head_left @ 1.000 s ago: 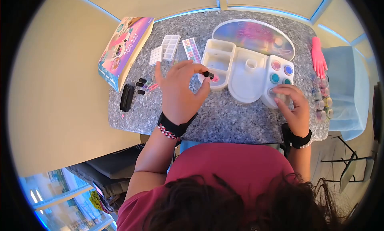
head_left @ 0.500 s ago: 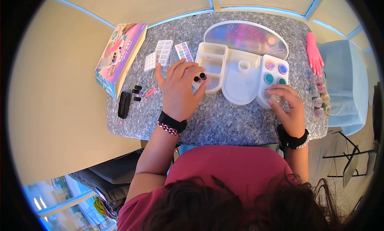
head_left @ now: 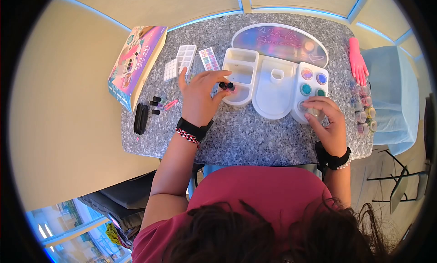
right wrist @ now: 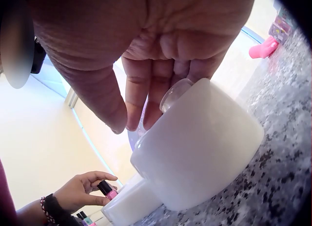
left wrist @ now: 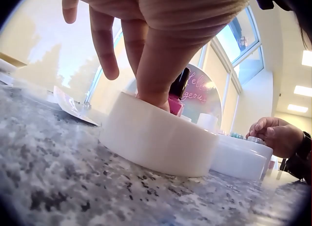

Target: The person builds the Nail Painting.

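Note:
In the front compartment of the white organizer, my left hand pinches a pink nail polish bottle between thumb and fingers. Two black caps show side by side at these fingertips in the head view. The bottle's cap stands tilted above the compartment wall in the left wrist view, with the thumb reaching behind that wall. My right hand rests at the front of the organizer's right section, its relaxed fingers beside a small clear jar. Its thumb stays apart from the jar. Colored glitter pots sit behind it.
To the left lie nail polish bottles, a black case, white trays, a sticker sheet and a nail art box. A pink model hand and stacked small jars are at the right edge.
The left hand has tilted and shifted slightly left and down at the compartment, its thumb lower; a second black cap has come into sight. The right hand stays by the jar.

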`<state>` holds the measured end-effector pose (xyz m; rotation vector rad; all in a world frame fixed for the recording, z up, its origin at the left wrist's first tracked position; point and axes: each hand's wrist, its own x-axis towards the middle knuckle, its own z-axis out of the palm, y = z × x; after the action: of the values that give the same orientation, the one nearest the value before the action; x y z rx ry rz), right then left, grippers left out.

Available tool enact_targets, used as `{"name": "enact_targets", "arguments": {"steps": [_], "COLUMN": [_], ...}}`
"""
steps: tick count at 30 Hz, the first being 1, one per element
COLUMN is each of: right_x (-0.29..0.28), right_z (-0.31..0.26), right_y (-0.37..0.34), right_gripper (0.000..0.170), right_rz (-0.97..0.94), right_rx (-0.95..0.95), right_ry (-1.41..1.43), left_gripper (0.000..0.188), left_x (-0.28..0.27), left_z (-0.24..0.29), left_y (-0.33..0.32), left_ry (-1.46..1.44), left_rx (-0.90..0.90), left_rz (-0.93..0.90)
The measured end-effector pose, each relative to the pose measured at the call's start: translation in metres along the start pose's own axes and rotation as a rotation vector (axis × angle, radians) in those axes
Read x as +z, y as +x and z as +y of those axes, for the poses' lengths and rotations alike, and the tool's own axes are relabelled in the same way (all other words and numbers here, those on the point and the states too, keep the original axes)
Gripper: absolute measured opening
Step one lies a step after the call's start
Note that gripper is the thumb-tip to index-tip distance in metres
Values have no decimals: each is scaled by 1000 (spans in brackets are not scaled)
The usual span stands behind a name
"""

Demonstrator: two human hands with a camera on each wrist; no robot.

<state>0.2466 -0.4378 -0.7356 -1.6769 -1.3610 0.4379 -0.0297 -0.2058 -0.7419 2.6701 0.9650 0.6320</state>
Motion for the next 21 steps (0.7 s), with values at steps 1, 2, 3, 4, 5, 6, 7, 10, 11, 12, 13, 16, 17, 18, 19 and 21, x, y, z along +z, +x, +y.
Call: {"name": "enact_targets", "arguments": {"steps": [1, 2, 3, 4, 5, 6, 7, 10, 11, 12, 13, 16, 17, 18, 19, 21], "right_x": [0, 0, 0, 0, 0, 1, 1, 1, 1, 1, 1, 2, 2, 2, 2, 1], "right_z": [0, 0, 0, 0, 0, 1, 1, -1, -1, -1, -1, -1, -1, -1, -2, -1], "right_y": [0, 0, 0, 0, 1, 1, 1, 1, 1, 1, 1, 1, 1, 1, 1, 0], "right_gripper": [30, 30, 30, 30, 30, 30, 30, 29, 29, 29, 29, 29, 29, 29, 29, 29], "right_rz": [0, -2, -1, 0, 0, 2, 4, 5, 5, 7, 10, 10, 9, 12, 15, 9], "right_rx": [-1, -2, 1, 3, 3, -5, -12, -4, -5, -9, -13, -9, -10, -16, -21, -22], "right_ry": [-1, -1, 7, 14, 14, 7, 1, 3, 3, 2, 1, 5, 5, 3, 0, -1], "left_gripper": [49, 49, 50, 51, 51, 49, 47, 39, 39, 34, 30, 29, 29, 31, 32, 36], "left_x": [0, -1, -2, -2, -2, -2, -2, -2, -1, 1, 2, 2, 2, 2, 2, 2], "left_z": [0, -1, -2, -2, -1, -1, 0, 0, 0, -1, -2, -2, -2, -3, -3, -1], "left_y": [0, 1, 1, 1, 1, 1, 1, 4, 4, 4, 4, 4, 4, 3, 3, 4], "left_ry": [-14, -14, -12, -11, -11, -7, -3, -12, -12, 2, 16, 18, 19, 29, 39, 18], "left_rx": [5, 3, 13, 22, 22, 22, 21, 52, 51, 59, 68, 53, 52, 54, 57, 55], "left_rz": [-1, -1, 0, 1, 1, 18, 34, 2, 2, 5, 8, -1, 0, -4, -9, 2]}}
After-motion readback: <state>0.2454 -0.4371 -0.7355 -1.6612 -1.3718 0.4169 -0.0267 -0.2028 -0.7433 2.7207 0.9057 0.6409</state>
